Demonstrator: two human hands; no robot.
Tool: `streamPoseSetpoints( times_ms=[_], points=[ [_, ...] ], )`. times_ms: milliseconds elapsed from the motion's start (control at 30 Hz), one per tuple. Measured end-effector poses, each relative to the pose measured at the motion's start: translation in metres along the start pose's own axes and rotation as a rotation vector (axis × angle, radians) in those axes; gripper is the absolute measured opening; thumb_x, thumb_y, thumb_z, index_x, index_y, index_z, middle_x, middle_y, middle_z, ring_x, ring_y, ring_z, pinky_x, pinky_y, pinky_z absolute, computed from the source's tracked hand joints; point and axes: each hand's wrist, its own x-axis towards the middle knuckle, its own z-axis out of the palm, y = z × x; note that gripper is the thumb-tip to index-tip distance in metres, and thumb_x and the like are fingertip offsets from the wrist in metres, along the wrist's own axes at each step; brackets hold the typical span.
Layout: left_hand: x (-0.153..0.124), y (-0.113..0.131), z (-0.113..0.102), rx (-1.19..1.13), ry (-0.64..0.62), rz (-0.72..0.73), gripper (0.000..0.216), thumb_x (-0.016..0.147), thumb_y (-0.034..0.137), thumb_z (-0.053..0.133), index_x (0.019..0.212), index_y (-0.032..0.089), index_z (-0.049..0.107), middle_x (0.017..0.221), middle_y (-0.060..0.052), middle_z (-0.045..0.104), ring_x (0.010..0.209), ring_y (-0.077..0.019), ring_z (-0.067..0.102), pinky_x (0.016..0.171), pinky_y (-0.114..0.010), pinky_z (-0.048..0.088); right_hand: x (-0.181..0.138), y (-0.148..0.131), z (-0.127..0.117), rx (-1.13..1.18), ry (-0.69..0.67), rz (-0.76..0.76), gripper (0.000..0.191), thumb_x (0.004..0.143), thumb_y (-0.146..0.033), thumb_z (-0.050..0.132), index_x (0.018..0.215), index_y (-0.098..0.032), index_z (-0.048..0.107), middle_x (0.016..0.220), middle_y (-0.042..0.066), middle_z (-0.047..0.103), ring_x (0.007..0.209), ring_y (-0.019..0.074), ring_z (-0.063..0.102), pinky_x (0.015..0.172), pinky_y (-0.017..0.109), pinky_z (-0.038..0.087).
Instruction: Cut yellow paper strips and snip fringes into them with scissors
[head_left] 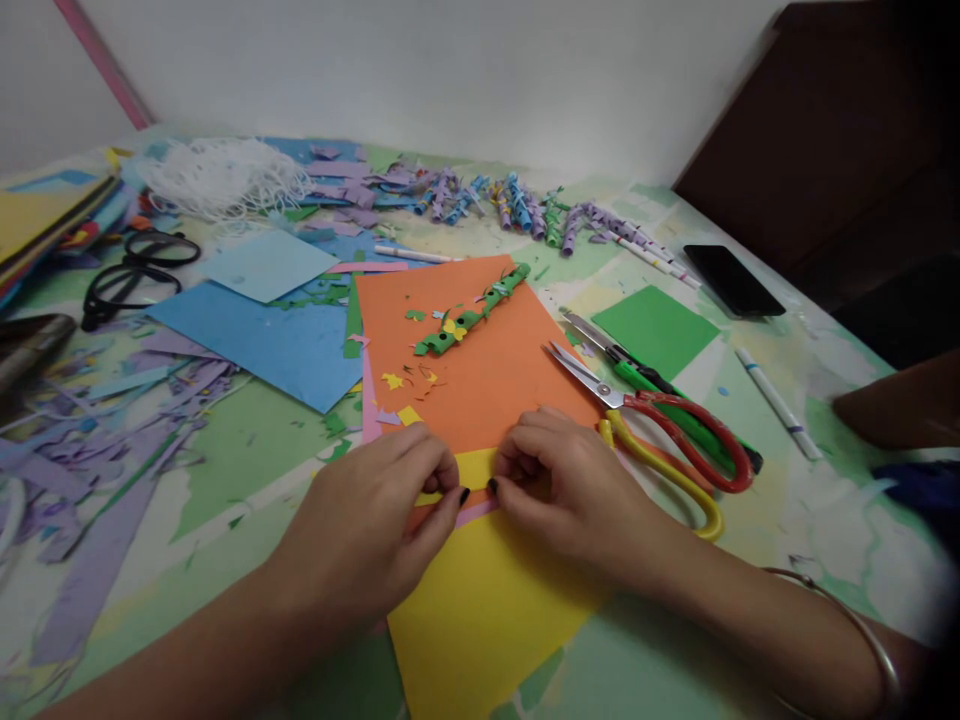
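My left hand and my right hand meet at the near middle of the table, both closed in a pinch on a small yellow paper piece. That piece lies over the near edge of an orange sheet. A larger yellow sheet lies under and in front of my hands. On the orange sheet rests a green rolled paper strip with small cut scraps about it. Red-and-yellow scissors lie just right of my right hand.
A green-handled cutter, a green paper square, pens and a black phone lie to the right. Blue sheets, black scissors, purple scraps and rolled paper curls cover the left and back. Another person's arm shows at far right.
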Motion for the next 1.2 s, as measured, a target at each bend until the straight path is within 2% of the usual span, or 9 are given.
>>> streamPoseSetpoints(
  times_ms=[300,467,667,767,867,967,1200],
  points=[
    [0.004,-0.001,-0.008,-0.047,-0.09,-0.04,0.013,0.084,0.018,0.042,0.078,0.02,0.053,0.074,-0.001,0.057,0.067,-0.0172,0.054,0.057,-0.028,0.036,0.0,-0.004,-0.008,-0.029,-0.034,0.101,0.016,0.071,-0.002,0.059,0.063,-0.015,0.055,0.064,0.001,0.056,0.07,0.0161,0.047,0.062,0.028,0.034],
    [0.005,-0.004,-0.012,-0.059,-0.106,-0.031,0.015,0.084,0.016,0.041,0.077,0.02,0.053,0.075,-0.001,0.058,0.068,-0.0168,0.054,0.059,-0.029,0.038,-0.001,-0.002,-0.01,-0.018,-0.037,0.102,0.015,0.072,-0.003,0.058,0.064,-0.016,0.056,0.066,0.001,0.056,0.07,0.0159,0.048,0.062,0.028,0.035],
    [0.005,-0.016,-0.029,-0.144,-0.077,-0.038,0.02,0.086,0.018,0.039,0.08,0.02,0.058,0.079,-0.002,0.062,0.073,-0.0171,0.057,0.063,-0.028,0.042,-0.002,0.002,-0.011,0.002,-0.062,0.079,0.014,0.074,-0.004,0.057,0.067,-0.016,0.058,0.069,0.001,0.056,0.072,0.0166,0.049,0.061,0.028,0.036],
    [0.004,-0.018,-0.033,-0.164,-0.11,-0.063,0.015,0.085,0.022,0.045,0.082,0.021,0.06,0.074,0.0,0.061,0.066,-0.0154,0.055,0.056,-0.026,0.041,-0.002,0.002,-0.011,0.007,-0.06,0.067,0.015,0.073,-0.003,0.057,0.067,-0.016,0.057,0.07,0.002,0.057,0.072,0.0168,0.049,0.062,0.029,0.036],
    [0.003,-0.016,-0.03,-0.14,-0.124,-0.07,0.004,0.08,0.024,0.056,0.079,0.022,0.059,0.062,0.004,0.054,0.052,-0.0127,0.047,0.047,-0.024,0.034,-0.001,0.001,-0.011,-0.001,-0.054,0.064,0.015,0.073,-0.003,0.058,0.066,-0.017,0.056,0.069,0.002,0.057,0.072,0.0172,0.049,0.062,0.029,0.036],
    [0.003,-0.013,-0.025,-0.085,-0.087,-0.035,0.007,0.075,0.024,0.062,0.075,0.02,0.057,0.062,0.004,0.051,0.052,-0.0124,0.045,0.047,-0.024,0.031,-0.001,0.002,-0.011,0.003,-0.056,0.069,0.017,0.072,-0.002,0.058,0.066,-0.017,0.055,0.068,0.001,0.057,0.071,0.017,0.048,0.063,0.029,0.036],
    [0.005,-0.012,-0.02,-0.052,-0.086,-0.02,0.005,0.077,0.019,0.057,0.072,0.02,0.056,0.067,0.002,0.053,0.057,-0.0132,0.047,0.05,-0.024,0.033,-0.003,0.008,-0.011,0.062,-0.075,0.063,0.017,0.073,-0.001,0.058,0.07,-0.017,0.06,0.072,0.001,0.058,0.074,0.0165,0.05,0.065,0.029,0.036]
  ],
)
